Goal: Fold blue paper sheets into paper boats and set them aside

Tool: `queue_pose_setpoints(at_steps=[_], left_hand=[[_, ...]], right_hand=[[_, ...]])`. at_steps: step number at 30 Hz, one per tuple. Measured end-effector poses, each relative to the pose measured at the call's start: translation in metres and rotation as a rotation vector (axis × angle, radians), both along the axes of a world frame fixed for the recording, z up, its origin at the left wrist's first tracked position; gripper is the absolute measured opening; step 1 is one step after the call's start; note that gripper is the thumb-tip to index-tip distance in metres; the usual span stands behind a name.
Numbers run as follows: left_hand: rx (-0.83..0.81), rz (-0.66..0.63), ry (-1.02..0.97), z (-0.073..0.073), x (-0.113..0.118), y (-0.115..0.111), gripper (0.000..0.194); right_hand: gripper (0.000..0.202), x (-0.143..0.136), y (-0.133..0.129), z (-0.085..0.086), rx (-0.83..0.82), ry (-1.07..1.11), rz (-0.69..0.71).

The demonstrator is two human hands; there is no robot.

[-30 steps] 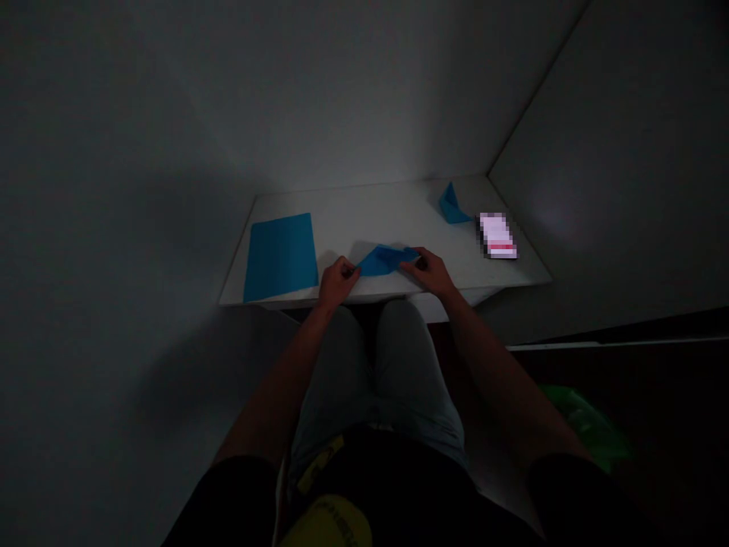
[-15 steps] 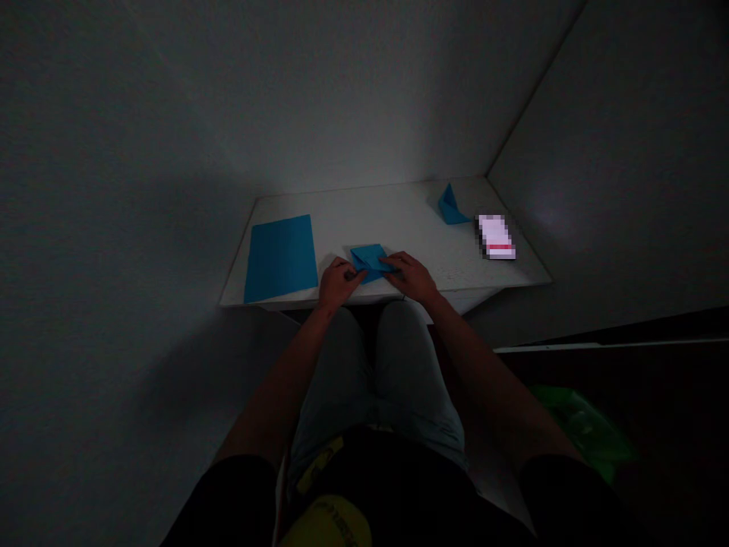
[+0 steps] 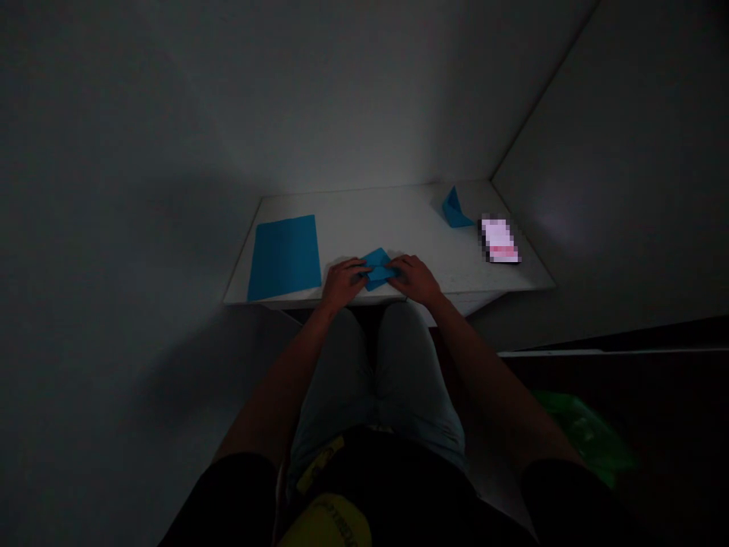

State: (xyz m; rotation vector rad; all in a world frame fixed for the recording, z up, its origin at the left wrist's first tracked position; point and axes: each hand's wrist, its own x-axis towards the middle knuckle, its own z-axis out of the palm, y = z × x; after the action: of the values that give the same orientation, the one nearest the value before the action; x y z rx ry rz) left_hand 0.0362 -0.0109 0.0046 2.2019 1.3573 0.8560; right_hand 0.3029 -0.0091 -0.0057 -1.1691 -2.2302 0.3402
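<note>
A small folded piece of blue paper (image 3: pixel 377 272) lies near the front edge of the white table, between my two hands. My left hand (image 3: pixel 343 282) pinches its left side, and my right hand (image 3: pixel 414 279) grips its right side. Part of the paper is hidden under the fingers. To the left of my left hand, a large flat blue sheet (image 3: pixel 285 257) rests on the table. A folded blue paper shape (image 3: pixel 455 210) with a raised point stands at the back right.
The white table (image 3: pixel 364 216) is a narrow top against the wall. At its right side lies a phone (image 3: pixel 500 241) with a lit, pixelated screen. A green plastic bag (image 3: pixel 586 437) is low at the right, beyond my right arm.
The folded paper between my hands has changed shape, with a raised flap now across its middle. My left fingers have shifted up along its left side. The view has moved slightly.
</note>
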Motion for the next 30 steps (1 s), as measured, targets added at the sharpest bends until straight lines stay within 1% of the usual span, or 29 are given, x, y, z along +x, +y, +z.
queue_pose_setpoints(at_steps=[1, 3, 5, 7, 9, 12, 13, 15, 17, 18, 20, 23, 24, 25, 27, 28, 29, 30], left_hand=[[0.005, -0.004, -0.012, 0.001, 0.001, -0.001, 0.027], [0.025, 0.001, -0.035, 0.003, 0.001, -0.002, 0.033], [0.035, 0.004, -0.058, 0.005, 0.002, -0.002, 0.037], [0.016, -0.002, -0.076, 0.005, 0.002, -0.001, 0.029], [-0.015, 0.0, -0.088, 0.003, 0.003, 0.0, 0.02], [-0.048, 0.053, -0.121, -0.001, 0.004, 0.002, 0.019], [-0.056, 0.074, -0.138, -0.002, 0.005, 0.002, 0.022], [-0.064, 0.102, -0.156, -0.002, 0.006, 0.002, 0.034], [-0.039, 0.101, -0.127, -0.002, 0.007, 0.003, 0.045], [-0.011, 0.09, -0.093, -0.001, 0.007, 0.002, 0.045], [0.05, 0.037, 0.0, 0.0, 0.007, 0.001, 0.039], [0.072, -0.094, 0.138, 0.002, 0.005, -0.005, 0.037], [0.065, -0.139, 0.171, 0.003, 0.003, -0.008, 0.04], [0.061, -0.178, 0.196, 0.003, 0.001, -0.012, 0.047], [0.068, -0.242, 0.233, 0.003, -0.006, -0.021, 0.07], [0.071, -0.262, 0.247, 0.003, -0.009, -0.025, 0.077], [0.07, -0.27, 0.259, 0.003, -0.013, -0.03, 0.078], [0.063, -0.27, 0.265, 0.003, -0.016, -0.033, 0.073]], right_hand=[[0.033, 0.0, 0.001, -0.001, -0.002, -0.004, 0.002], [0.027, 0.0, 0.003, -0.002, 0.001, -0.002, 0.008], [0.027, 0.001, 0.004, -0.003, 0.007, 0.009, 0.007], [0.027, 0.001, 0.005, -0.005, -0.004, 0.021, -0.012], [0.029, 0.001, 0.006, -0.006, -0.036, 0.044, -0.06], [0.034, 0.001, 0.006, -0.007, -0.08, 0.104, -0.121], [0.036, 0.001, 0.005, -0.007, -0.076, 0.118, -0.126], [0.039, 0.0, 0.005, -0.005, -0.041, 0.116, -0.117], [0.039, 0.0, 0.005, -0.003, 0.001, 0.077, -0.084], [0.039, -0.001, 0.005, -0.002, 0.014, 0.047, -0.06], [0.04, -0.002, 0.004, 0.0, 0.022, -0.026, -0.001], [0.04, -0.001, -0.001, 0.003, 0.011, -0.131, 0.049], [0.043, 0.0, -0.004, 0.005, 0.007, -0.156, 0.055], [0.047, 0.002, -0.007, 0.007, 0.005, -0.174, 0.062], [0.063, 0.008, -0.015, 0.01, 0.003, -0.202, 0.095], [0.072, 0.012, -0.019, 0.011, 0.002, -0.213, 0.119], [0.08, 0.016, -0.023, 0.012, -0.001, -0.221, 0.142], [0.085, 0.019, -0.027, 0.012, -0.007, -0.227, 0.161]])
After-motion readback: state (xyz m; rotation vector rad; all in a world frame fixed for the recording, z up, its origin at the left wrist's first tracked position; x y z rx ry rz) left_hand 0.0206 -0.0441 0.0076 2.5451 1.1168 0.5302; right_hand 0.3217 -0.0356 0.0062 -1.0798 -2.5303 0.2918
